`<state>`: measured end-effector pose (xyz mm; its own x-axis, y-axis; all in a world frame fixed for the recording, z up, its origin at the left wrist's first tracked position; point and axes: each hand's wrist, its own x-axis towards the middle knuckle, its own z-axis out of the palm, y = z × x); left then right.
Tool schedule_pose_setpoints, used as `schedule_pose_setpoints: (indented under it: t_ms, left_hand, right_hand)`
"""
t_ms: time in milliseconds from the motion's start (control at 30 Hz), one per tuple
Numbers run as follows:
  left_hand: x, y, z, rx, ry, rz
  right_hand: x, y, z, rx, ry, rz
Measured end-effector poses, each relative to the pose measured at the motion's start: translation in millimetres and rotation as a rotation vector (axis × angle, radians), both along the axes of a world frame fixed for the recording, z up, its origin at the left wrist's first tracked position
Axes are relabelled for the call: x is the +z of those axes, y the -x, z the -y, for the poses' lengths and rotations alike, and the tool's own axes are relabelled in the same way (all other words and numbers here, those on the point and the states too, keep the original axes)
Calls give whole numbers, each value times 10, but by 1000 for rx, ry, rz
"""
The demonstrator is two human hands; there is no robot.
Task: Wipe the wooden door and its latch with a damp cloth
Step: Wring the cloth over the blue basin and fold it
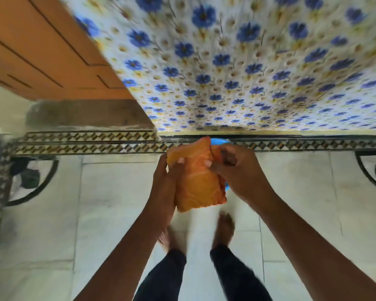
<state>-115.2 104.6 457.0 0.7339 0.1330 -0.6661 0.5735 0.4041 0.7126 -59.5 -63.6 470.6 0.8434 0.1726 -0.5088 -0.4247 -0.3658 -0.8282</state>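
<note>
An orange cloth (198, 183) is held folded in front of me at mid-frame. My left hand (164, 185) grips its left edge, thumb on top. My right hand (239, 172) pinches its upper right corner. The wooden door (41, 53), orange-brown with grooved panels, fills the upper left and stands apart from both hands. No latch shows in this view.
A wall of blue-flower tiles (248, 61) rises ahead. A blue basin (220, 141) sits on the floor, mostly hidden behind the cloth. A stone threshold (85, 115) lies under the door. My bare feet (224, 227) stand on pale floor tiles with a patterned border.
</note>
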Motion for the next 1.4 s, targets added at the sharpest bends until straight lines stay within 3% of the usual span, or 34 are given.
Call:
schedule_pose_setpoints:
  t_ms: [267, 500, 633, 700, 833, 900, 967, 1033, 1133, 1200, 1300, 1400]
  left_hand:
    - [2073, 895, -597, 129, 72, 50]
    - [2926, 1449, -1318, 200, -192, 122]
    - [3235, 1533, -1700, 201, -495, 218]
    - [3410, 1540, -1870, 124, -760, 307]
    - [3765, 1417, -2039, -211, -1303, 519]
    - [3850, 1333, -2084, -339, -1540, 632]
    - [3821, 1267, -2159, -428, -1632, 663]
    - [3787, 1207, -2323, -450, -1479, 675]
    - [3851, 1103, -2640, -337, -1066, 621]
    - [3854, 955, -2852, -155, -1036, 603]
    - [3775, 653, -3123, -14, -1177, 510]
    - [3759, 305, -3319, 50, -911, 351]
  right_hand:
    - [2171, 679, -898, 84, 78, 276]
    - [3001, 1124, -1624, 70, 229, 399]
    - [3341, 1308, -1985, 46, 276, 490]
    - [3410, 1326, -2175, 47, 144, 251]
    - [3640, 1311, -2542, -211, -480, -417]
    - [3737, 1270, -2706, -383, -760, -582]
    - [3745, 1186, -2833, -498, -935, -643]
    - [3704, 1082, -2925, -503, -989, -608]
    - [3604, 884, -3091, -407, -972, -550]
    - [3527, 710, -3219, -358, -898, -523]
    - [3490, 423, -3413, -384, -860, -519]
    - [3508, 106, -3614, -372, -887, -501]
